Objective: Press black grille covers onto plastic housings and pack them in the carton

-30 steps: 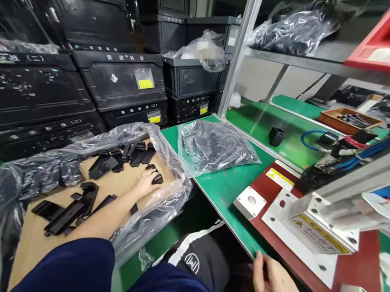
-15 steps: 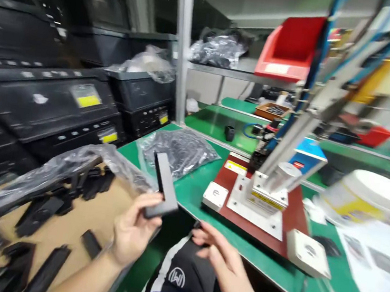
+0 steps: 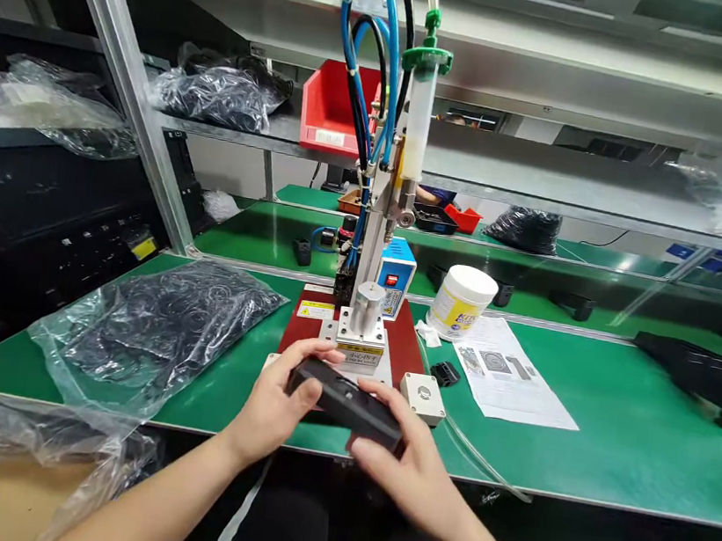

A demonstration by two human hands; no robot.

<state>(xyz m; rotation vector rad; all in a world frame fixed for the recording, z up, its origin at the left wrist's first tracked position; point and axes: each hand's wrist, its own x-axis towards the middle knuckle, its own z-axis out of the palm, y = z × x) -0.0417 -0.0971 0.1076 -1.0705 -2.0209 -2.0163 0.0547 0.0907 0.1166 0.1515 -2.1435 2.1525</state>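
Note:
A black, elongated plastic part (image 3: 347, 400) is held level between both hands, just in front of the bench press. Its left end is gripped by my left hand (image 3: 277, 401), the thumb on the near face. My right hand (image 3: 401, 444) closes around the right end, fingers over the top and thumb below. Behind the part stands a dispensing machine with a round metal fixture (image 3: 368, 309) on a dark red base (image 3: 402, 334). A clear syringe barrel (image 3: 419, 118) with a green cap hangs above it. The hands partly hide the front of the base.
On the green bench (image 3: 630, 448) lie a clear bag of black rings (image 3: 160, 324), a white tub (image 3: 461, 303), a printed sheet (image 3: 513, 375) and a white button box (image 3: 424, 399). A red bin (image 3: 335, 107) sits on the shelf. Black parts (image 3: 699, 377) rest at right.
My view has swung right, from the box of black parts to the machine. The black part has moved right and is turned level; my right hand has come onto it.

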